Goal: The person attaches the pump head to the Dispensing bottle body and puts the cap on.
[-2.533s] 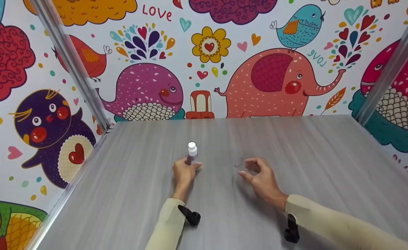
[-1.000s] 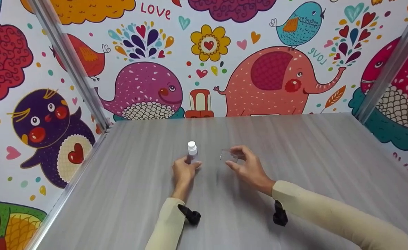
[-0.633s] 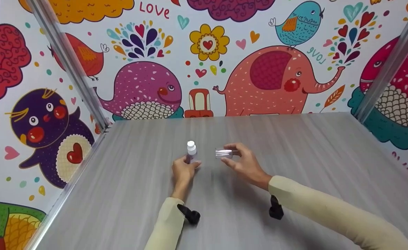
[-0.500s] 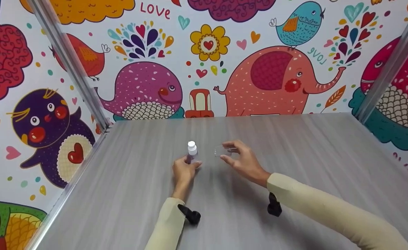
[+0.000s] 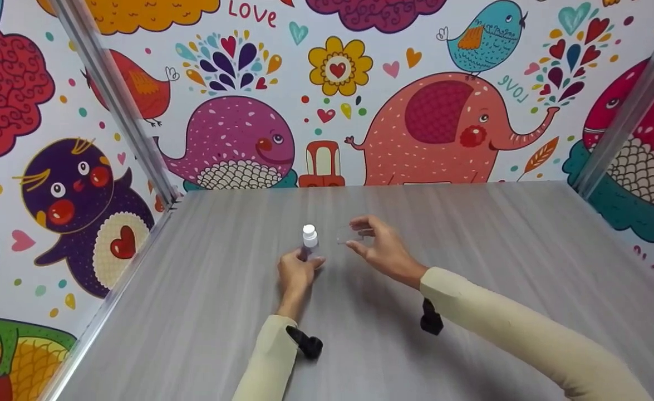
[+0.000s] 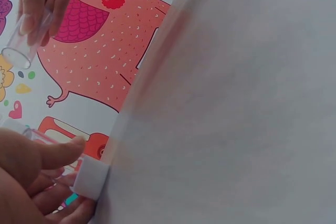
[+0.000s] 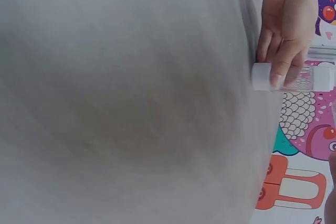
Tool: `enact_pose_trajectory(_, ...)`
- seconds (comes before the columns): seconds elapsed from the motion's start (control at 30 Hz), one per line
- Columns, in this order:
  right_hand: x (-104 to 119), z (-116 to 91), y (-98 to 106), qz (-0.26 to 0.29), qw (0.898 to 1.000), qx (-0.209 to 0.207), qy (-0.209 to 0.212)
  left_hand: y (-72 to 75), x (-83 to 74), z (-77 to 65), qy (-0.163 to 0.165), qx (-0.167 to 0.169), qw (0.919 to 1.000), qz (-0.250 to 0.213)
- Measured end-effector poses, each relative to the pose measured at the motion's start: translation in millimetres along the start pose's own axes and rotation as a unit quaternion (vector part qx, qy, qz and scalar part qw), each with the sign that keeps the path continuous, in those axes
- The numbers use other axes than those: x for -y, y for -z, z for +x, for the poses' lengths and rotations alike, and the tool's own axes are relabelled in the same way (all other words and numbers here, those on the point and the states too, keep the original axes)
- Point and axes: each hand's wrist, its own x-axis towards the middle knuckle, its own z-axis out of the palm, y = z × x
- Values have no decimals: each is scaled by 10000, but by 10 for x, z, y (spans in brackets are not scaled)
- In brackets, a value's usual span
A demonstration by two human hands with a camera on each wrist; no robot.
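Observation:
In the head view my left hand [image 5: 296,275] holds a small bottle [image 5: 309,236] upright on the table, thumb on one side and fingers on the other. The bottle has a clear body, a white nozzle top [image 7: 323,78] and a white base [image 6: 90,177]. To its right my right hand [image 5: 385,250] pinches a clear, tube-like cap [image 6: 23,45] between thumb and fingers. That cap is held tilted in the air, its rim end pointing left, a short gap away from the bottle. Only a sliver of the right hand shows in the right wrist view.
Both hands work over a grey wood-grain table [image 5: 221,334]. A wall [image 5: 327,122] printed with cartoon animals stands along its back edge, and metal posts [image 5: 118,103] rise at the back corners. A black wrist camera [image 5: 306,342] sits on each sleeve.
My right hand has moved left and farther over the table with the clear cap, closer to the bottle. My left hand and the bottle have stayed in place.

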Motion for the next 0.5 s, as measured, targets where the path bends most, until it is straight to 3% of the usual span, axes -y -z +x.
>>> enact_pose_trajectory(0.5, 120, 170, -78, -258, 9972, -266, 643, 8, -2, 16, -2, -14, 10000, 52)
